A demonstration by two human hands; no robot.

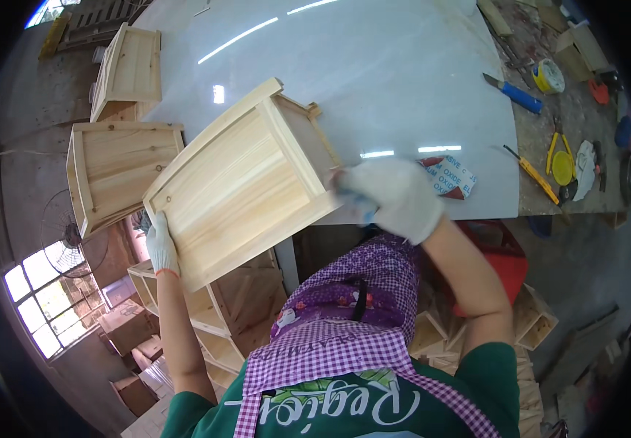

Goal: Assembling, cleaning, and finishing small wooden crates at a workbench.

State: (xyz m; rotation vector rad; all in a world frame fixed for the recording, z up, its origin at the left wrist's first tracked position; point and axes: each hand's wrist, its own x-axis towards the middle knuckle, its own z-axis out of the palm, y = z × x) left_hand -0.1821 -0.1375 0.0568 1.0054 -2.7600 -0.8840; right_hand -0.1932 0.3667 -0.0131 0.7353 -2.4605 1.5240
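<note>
A pale wooden box-shaped cabinet (pixel 235 182) with a framed panel side rests tilted at the near edge of the workbench. My left hand (pixel 161 247), in a white knit glove, grips its lower left end; some fingers are hidden behind the wood. At the cabinet's right corner, my gloved right hand (pixel 396 197) is closed on a folded piece of sandpaper (pixel 355 201), blurred by motion, with blue and white backing and a reddish edge. Another piece of sandpaper (pixel 448 175), printed side up, lies on the bench just right of that hand.
Two similar wooden cabinets, one nearer (pixel 129 164) and one farther (pixel 134 69), stand at the left. A blue-handled knife (pixel 516 95), yellow pliers (pixel 561 157), a yellow-handled screwdriver (pixel 534 175) and a tape roll (pixel 548 76) lie rightward. Wooden frames (pixel 221 321) and a red container (pixel 501 255) sit below.
</note>
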